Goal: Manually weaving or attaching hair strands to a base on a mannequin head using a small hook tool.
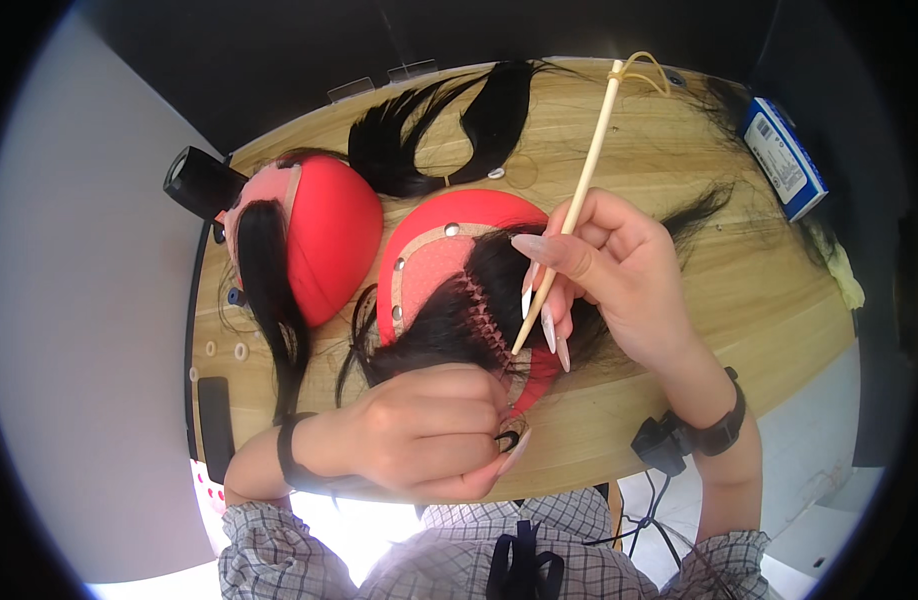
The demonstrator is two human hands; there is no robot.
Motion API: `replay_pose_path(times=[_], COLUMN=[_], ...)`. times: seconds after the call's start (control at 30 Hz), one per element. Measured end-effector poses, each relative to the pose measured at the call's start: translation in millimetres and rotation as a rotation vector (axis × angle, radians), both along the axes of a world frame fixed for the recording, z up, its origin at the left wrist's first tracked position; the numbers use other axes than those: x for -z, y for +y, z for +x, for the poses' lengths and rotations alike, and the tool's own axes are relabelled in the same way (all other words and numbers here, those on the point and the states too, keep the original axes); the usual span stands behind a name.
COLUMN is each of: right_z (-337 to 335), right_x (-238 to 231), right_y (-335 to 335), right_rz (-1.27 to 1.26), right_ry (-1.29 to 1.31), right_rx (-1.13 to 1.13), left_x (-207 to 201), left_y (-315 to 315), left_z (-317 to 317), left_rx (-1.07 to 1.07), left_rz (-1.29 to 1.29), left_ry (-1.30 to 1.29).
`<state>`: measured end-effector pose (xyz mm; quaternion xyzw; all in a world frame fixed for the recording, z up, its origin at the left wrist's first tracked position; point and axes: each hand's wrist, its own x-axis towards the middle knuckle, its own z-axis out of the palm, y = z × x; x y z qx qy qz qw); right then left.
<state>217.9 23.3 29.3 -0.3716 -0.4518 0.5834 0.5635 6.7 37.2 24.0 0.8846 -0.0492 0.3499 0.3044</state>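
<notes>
Front red dome (429,268), on the wood-topped table before the seated person, its pink mesh panel edged with a tan, metal-studded band; black hair (509,265) lying over it, parted along a stitched pink row; slender wooden stick (586,190), tilted, lower tip at that row, tan elastic loop at its upper end; right hand (619,270), fingers and thumb gripping the stick; left hand (419,430), at the dome's near edge, fingers folded closed, a small dark loop (509,438) showing between forefinger and thumb; what else they grip, I cannot tell from here; second red dome (334,235), beside the first, to its left; loose black hank (499,120), beyond both; blue-and-white box (784,160), far right.
</notes>
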Motion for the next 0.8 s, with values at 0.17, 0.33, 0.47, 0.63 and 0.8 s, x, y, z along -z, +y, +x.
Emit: replay_pose_path(times=[0.17, 0.33, 0.47, 0.63, 0.8], right_z=[3, 7, 9, 7, 0], right_x=[5, 6, 7, 0, -8], right_y=[2, 2, 1, -4, -9], right_rz=[-0.024, 0.013, 0.027, 0.067, 0.081], right_ry=[0.089, 0.098, 0.086, 0.024, -0.072], right_rx=[-0.035, -0.101, -0.121, -0.084, -0.037], left_x=[0, -1, 1, 1, -4], left_y=[0, 0, 0, 0, 2], left_z=[0, 0, 0, -1, -2], left_rx=[-0.004, 0.0, 0.004, 0.009, -0.006], left_rz=[-0.003, -0.004, -0.006, -0.016, 0.003], left_ry=[-0.007, 0.001, 0.001, -0.001, 0.005])
